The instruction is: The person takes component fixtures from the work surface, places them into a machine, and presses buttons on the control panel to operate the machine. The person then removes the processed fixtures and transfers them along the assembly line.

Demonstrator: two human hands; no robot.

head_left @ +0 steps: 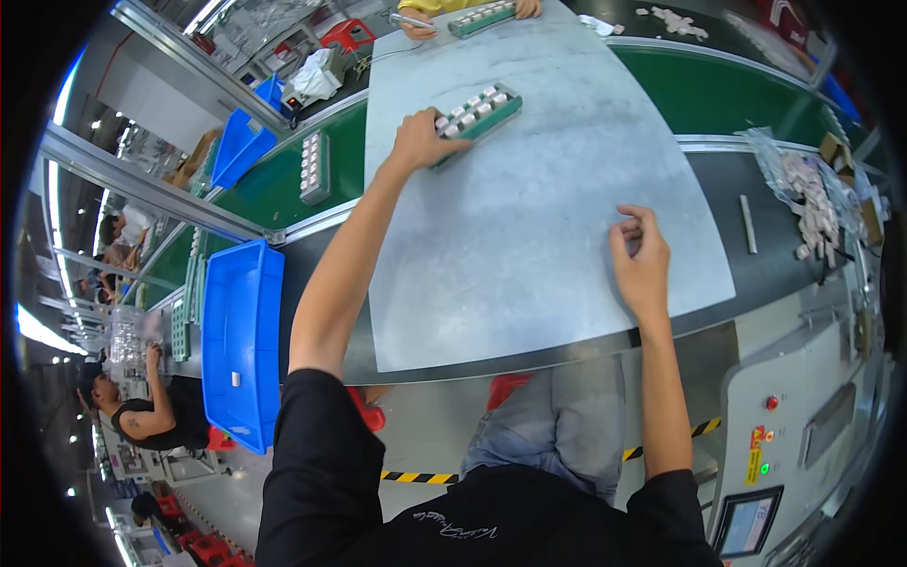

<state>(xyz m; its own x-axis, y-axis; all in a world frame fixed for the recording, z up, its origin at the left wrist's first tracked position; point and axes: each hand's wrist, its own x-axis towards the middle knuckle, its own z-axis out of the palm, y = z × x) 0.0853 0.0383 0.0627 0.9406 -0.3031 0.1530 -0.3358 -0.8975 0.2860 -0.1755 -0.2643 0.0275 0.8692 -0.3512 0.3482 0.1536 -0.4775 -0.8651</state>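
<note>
Left grip (422,140) clamps the near end of a green tray (480,111) loaded with small white parts, far out on the grey counter (529,246). Right grip (641,253) hovers over the counter's right side, fingers curled loosely, holding nothing (can't tell if it pinches something tiny). Blue bin (241,340) sits left; clear bag of white parts (811,194) sits right.
</note>
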